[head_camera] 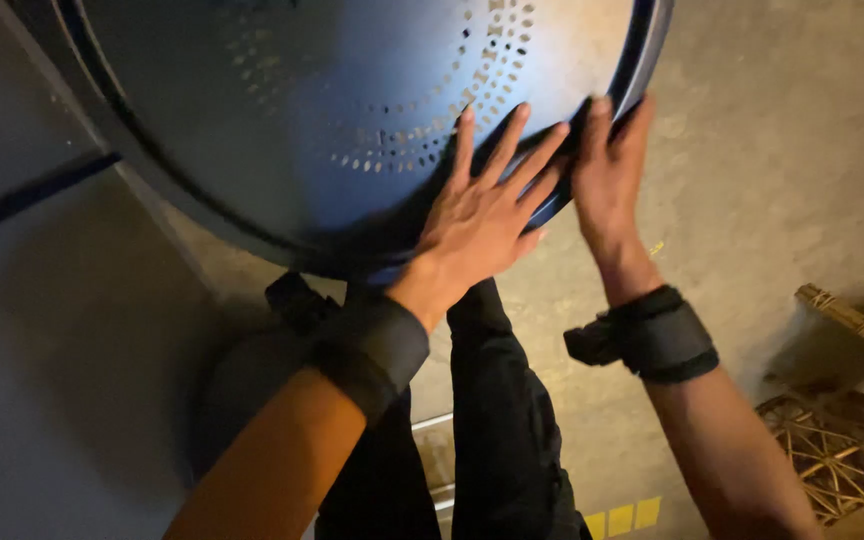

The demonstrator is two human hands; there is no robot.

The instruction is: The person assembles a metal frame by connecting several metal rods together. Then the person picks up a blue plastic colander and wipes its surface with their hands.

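Head view. Your left hand (477, 215) lies flat on the inner face of the pan (352, 120), a large, round, dark metal dish with rings of small perforations. The fingers are spread and point up and to the right, toward the rim. This grip is wide and open: palm pressed on, nothing closed around.

Your right hand (607, 170) stands just right of the left, at the pan's lower right rim (642, 60). Its fingers reach up along the edge; they look hooked over it, but motion blur keeps you from telling how firmly it holds.

The pan fills the upper left of the frame and lies up and left of both hands. It is tilted, with its hollow face toward you and its rim curving from lower left to upper right. The left hand is nearer its centre, the right nearer its edge.

Both wrists carry dark straps (652, 335). Below are your dark trousers (497, 420), a concrete floor (782, 150) and, at far right, a woven cane chair (837, 440).
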